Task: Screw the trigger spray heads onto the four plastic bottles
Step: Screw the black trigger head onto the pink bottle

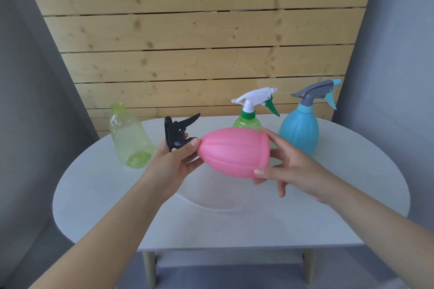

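A pink ribbed bottle (232, 151) lies sideways in the air above the table, neck pointing left. My left hand (175, 162) grips a black trigger spray head (178, 132) at the bottle's neck. My right hand (288, 169) holds the bottle's base end with spread fingers. A clear yellow-green bottle (130, 137) stands at the left with no head on it. Behind the pink bottle stands a green bottle (246, 122) with a white and green spray head (257, 98). At the right stands a blue bottle (299, 131) with a grey and blue spray head (317, 92).
The bottles rest on a round white table (234, 225) with wooden legs. A thin clear tube (211, 206) curves on the tabletop under my hands. A wooden plank wall (199, 30) rises behind the table, with grey walls on both sides.
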`<action>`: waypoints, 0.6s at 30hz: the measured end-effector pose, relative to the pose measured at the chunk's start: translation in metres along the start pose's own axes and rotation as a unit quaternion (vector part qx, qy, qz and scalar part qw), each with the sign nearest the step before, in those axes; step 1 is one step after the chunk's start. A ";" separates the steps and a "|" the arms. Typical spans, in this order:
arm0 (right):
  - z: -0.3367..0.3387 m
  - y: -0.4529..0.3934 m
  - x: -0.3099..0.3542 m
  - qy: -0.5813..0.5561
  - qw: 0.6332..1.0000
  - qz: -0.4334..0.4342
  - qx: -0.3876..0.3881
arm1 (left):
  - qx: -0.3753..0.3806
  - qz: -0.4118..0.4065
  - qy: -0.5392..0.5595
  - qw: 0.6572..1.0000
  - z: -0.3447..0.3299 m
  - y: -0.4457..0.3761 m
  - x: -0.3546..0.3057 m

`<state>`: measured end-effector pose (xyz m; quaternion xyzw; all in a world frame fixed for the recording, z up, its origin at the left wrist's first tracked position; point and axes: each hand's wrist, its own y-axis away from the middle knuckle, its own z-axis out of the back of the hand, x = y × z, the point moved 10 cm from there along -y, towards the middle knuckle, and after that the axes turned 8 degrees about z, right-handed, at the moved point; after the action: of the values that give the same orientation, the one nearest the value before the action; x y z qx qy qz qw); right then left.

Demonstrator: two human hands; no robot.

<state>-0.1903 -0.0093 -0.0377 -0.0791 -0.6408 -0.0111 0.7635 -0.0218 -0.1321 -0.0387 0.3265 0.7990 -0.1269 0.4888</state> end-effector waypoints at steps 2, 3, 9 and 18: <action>0.002 0.000 -0.007 -0.007 0.999 -0.035 -0.014 | 0.009 0.009 -0.018 1.000 -0.001 0.000 -0.001; 0.001 0.000 -0.012 -0.009 0.998 -0.061 -0.013 | 0.015 0.010 -0.030 0.999 -0.001 0.000 -0.002; 0.002 -0.001 -0.022 -0.042 0.995 -0.079 -0.045 | -0.004 0.006 -0.031 1.000 0.002 0.000 -0.005; -0.009 -0.002 0.002 -0.001 1.000 0.005 -0.022 | -0.055 0.046 0.009 0.997 0.011 0.000 0.008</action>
<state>-0.1810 -0.0119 -0.0374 -0.0984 -0.6409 -0.0213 0.7610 -0.0167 -0.1345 -0.0506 0.3366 0.7934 -0.0566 0.5040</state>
